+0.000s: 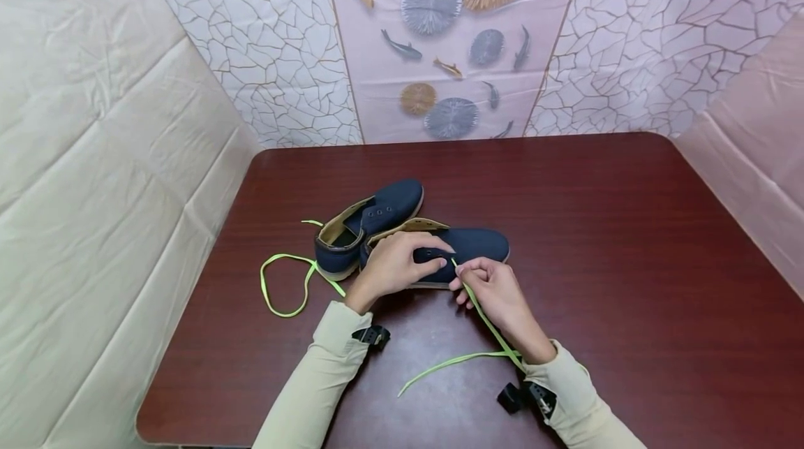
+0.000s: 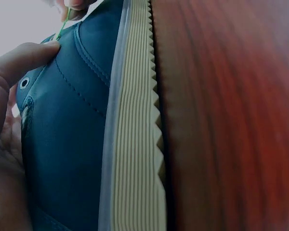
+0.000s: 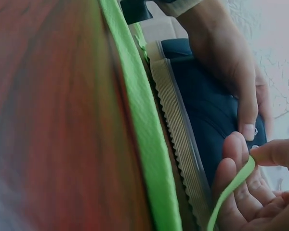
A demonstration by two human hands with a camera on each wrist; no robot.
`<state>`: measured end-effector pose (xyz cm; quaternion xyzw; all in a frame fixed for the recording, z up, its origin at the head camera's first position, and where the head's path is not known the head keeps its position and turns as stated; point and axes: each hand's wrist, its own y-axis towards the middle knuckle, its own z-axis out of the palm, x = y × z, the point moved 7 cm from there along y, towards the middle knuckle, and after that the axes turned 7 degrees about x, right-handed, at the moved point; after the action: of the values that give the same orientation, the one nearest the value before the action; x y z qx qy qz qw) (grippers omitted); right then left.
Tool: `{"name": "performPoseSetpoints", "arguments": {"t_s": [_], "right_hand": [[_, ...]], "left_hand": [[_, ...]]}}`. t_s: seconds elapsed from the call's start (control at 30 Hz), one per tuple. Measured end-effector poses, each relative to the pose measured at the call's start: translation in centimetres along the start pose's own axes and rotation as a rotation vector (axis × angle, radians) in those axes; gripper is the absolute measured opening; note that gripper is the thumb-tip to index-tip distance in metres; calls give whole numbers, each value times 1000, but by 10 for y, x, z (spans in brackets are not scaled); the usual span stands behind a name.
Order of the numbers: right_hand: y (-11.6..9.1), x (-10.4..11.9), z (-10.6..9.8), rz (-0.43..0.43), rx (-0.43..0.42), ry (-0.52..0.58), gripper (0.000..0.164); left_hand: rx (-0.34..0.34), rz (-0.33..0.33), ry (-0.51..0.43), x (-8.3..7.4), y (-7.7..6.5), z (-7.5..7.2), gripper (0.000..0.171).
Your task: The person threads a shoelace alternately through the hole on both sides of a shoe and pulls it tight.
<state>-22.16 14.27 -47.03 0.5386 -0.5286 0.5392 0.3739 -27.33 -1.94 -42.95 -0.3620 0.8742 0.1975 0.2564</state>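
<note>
A dark blue shoe [image 1: 480, 243] lies sideways on the table, its toe to the right. My left hand [image 1: 398, 260] grips it at the eyelet flap, thumb outside beside a metal eyelet [image 2: 24, 83] and fingers over the opening. Close to the front eyelet, my right hand [image 1: 496, 292] pinches a neon green shoelace [image 1: 480, 313] between thumb and fingers. In the left wrist view the lace [image 2: 65, 21] runs taut from the eyelet up to the right fingertips. The rest of it trails under the right wrist, one end lying loose toward the front.
A second blue shoe [image 1: 396, 204] stands behind and left of the first, with empty eyelets. Another green lace [image 1: 285, 255] loops on the table to its left. The dark red-brown table [image 1: 628, 239] meets patterned wall sheets at the back.
</note>
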Motion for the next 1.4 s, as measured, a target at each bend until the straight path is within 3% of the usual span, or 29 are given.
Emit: {"name": "performPoseSetpoints", "arguments": {"t_s": [0.33, 0.63, 0.9, 1.0, 1.07, 1.2, 1.4], "right_hand": [[-2, -1, 1, 42, -62, -35, 17], [-4, 5, 0, 22, -90, -24, 17], [-5, -2, 7, -26, -49, 70, 17], [-4, -5, 10, -49, -36, 91, 17], [-3, -4, 11, -80, -32, 104, 18], [-1, 0, 11, -133, -31, 122, 19], [-3, -4, 9, -132, -32, 154, 16]], "left_hand": [[-53, 13, -16, -1, -1, -2, 20], [-63, 44, -61, -5, 0, -5, 18], [-45, 114, -171, -8, -2, -4, 18], [-24, 129, -240, -5, -2, -4, 12], [-14, 115, -293, -3, -1, -8, 7], [25, 41, -370, 3, 6, -17, 20], [183, -79, -411, 6, 20, -14, 21]]}}
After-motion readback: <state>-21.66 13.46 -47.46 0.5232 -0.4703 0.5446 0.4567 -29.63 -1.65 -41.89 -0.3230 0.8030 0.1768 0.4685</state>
